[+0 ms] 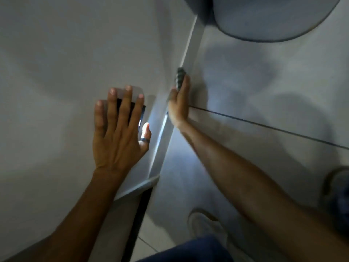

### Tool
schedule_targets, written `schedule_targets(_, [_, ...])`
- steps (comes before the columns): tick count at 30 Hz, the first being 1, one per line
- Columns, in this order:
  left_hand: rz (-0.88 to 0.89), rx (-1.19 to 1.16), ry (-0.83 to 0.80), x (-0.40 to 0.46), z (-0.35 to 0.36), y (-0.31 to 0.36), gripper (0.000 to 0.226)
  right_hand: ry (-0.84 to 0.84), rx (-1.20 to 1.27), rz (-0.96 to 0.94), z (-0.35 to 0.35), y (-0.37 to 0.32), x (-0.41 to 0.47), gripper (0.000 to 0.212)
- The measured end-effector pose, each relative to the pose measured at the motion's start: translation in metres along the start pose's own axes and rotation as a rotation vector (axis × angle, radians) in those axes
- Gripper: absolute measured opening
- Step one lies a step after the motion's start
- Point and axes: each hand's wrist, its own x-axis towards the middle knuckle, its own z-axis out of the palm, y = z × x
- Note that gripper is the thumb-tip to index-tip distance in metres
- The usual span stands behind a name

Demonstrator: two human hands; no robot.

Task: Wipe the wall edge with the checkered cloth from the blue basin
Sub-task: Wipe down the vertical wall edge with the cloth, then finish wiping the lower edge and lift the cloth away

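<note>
My right hand [178, 105] presses the checkered cloth [179, 77] flat against the wall edge [186, 52], a pale strip running from upper right down to the middle. Only a bunched end of the cloth shows above my fingertips; the rest is hidden behind my palm. My left hand [119, 133] lies flat on the wall to the left, fingers spread, pinning a dark lit phone [142, 115] whose light falls on the edge. The blue basin [272, 17] sits at the top right, blurred.
A dark grout line [264, 125] crosses the tiled surface on the right. A pale sandal [205, 222] lies low in the middle and another shoe [338, 197] at the right edge. Blue clothing [192, 250] shows at the bottom.
</note>
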Motion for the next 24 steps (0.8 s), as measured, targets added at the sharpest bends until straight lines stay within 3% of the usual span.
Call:
schedule_targets(3, [-0.091, -0.063, 0.004, 0.008, -0.012, 0.002, 0.068, -0.129, 0.079, 0.189, -0.008, -0.011, -0.080, 0.060])
schedule_targets(7, [-0.239, -0.389, -0.133, 0.013, -0.045, 0.016, 0.073, -0.264, 0.448, 0.838, -0.075, -0.067, -0.109, 0.047])
schedule_targets(9, [-0.275, -0.518, -0.223, 0.017, -0.071, 0.013, 0.077, -0.268, 0.547, 0.910, -0.116, -0.116, -0.122, 0.052])
schedule_targets(12, [-0.347, -0.649, -0.299, 0.031, -0.118, 0.002, 0.077, -0.314, 0.616, 0.922, -0.164, -0.202, -0.136, 0.064])
schedule_targets(15, [-0.443, -0.715, -0.342, 0.064, -0.170, -0.004, 0.078, -0.369, 0.458, 0.893, -0.198, -0.286, -0.127, 0.050])
schedule_targets(17, [-0.481, -0.746, -0.336, 0.090, -0.198, -0.003, 0.077, -0.441, 0.306, 0.793, -0.217, -0.328, -0.102, 0.037])
schedule_targets(24, [-0.631, -0.827, -0.249, 0.197, -0.215, 0.023, 0.076, -0.445, -0.051, 0.377, -0.231, -0.430, 0.081, 0.029])
